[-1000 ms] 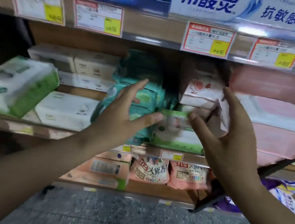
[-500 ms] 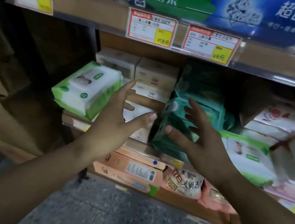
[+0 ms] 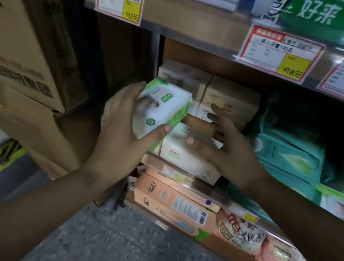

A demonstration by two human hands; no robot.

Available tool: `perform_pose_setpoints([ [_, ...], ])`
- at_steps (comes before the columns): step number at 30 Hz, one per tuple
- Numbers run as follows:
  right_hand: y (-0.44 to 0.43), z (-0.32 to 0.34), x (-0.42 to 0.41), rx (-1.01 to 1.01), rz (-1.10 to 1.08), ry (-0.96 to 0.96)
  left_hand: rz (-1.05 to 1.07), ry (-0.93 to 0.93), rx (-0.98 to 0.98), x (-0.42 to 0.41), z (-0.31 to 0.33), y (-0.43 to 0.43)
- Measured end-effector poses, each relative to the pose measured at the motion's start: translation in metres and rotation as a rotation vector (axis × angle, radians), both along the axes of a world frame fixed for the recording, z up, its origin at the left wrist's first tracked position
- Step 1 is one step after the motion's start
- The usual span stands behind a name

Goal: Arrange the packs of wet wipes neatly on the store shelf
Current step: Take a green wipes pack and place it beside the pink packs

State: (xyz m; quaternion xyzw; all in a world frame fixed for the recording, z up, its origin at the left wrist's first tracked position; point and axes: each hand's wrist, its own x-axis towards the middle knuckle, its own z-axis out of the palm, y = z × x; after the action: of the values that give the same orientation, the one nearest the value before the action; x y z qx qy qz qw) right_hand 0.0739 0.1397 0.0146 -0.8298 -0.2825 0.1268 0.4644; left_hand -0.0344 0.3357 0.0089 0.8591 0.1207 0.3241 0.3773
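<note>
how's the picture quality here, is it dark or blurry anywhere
Head view: dim overall, with the shelf recess behind the teal packs nearly black; glare on the green banner at top right; motion blur smears the cardboard boxes and the right edge; wide-angle bending tilts the shelf edges; the left hand and its white-and-green pack are fairly sharp.

Your left hand [image 3: 121, 123] hides the green-and-white pack's [image 3: 165, 109] left end; at three o'clock another pack [image 3: 341, 205] blurs, frame-cut.
</note>
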Motion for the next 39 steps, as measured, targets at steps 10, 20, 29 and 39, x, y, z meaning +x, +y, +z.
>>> perform_pose_setpoints([
  [10,0.047,-0.023,0.056,-0.083,-0.001,-0.016,0.076,0.137,-0.087,0.016,-0.032,0.024],
  [20,0.067,-0.041,0.095,-0.079,0.162,0.010,0.129,0.071,-0.068,0.022,-0.055,0.021],
  [29,0.073,-0.043,0.083,-0.026,0.138,-0.010,0.138,0.048,-0.168,0.024,-0.056,0.025],
  [39,0.065,-0.037,0.056,0.105,0.143,0.040,0.074,-0.002,-0.210,0.007,-0.049,0.034],
])
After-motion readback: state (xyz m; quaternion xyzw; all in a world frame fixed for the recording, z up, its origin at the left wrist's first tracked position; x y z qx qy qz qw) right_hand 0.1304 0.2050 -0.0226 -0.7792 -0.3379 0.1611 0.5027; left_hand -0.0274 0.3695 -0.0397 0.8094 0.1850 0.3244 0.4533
